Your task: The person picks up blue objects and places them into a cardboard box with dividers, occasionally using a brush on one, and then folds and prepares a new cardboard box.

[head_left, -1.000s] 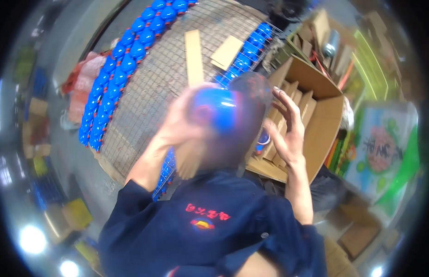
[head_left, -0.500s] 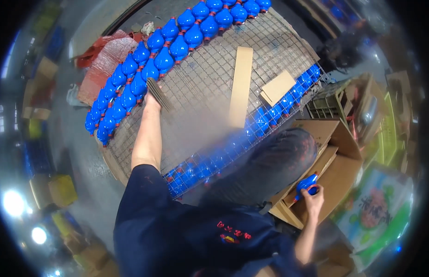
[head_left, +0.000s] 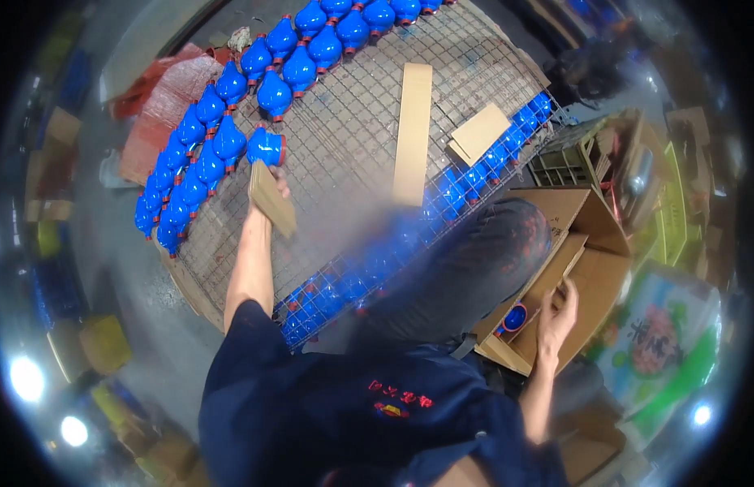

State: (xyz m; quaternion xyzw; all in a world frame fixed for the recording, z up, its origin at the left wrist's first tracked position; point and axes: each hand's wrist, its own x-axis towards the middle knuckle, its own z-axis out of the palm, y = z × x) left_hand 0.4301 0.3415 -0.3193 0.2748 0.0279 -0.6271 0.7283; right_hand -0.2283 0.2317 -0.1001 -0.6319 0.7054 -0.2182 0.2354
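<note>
Left hand (head_left: 282,184), closed on cardboard strips (head_left: 272,203), is at a blue bulb (head_left: 265,148), ten o'clock, hold unclear; the strips could knock it askew. Right hand (head_left: 557,321), half-open, empty, hovers over the carton (head_left: 604,280), four o'clock.

Workshop: wire rack (head_left: 348,130) bearing rows of identical glossy blue parts (head_left: 323,50) along far left; open cardboard box (head_left: 598,284) at right, slatted crate (head_left: 565,160) beyond it; grey floor (head_left: 142,280) at left; red specks (head_left: 535,248) on worker's dark trousers (head_left: 474,264).
</note>
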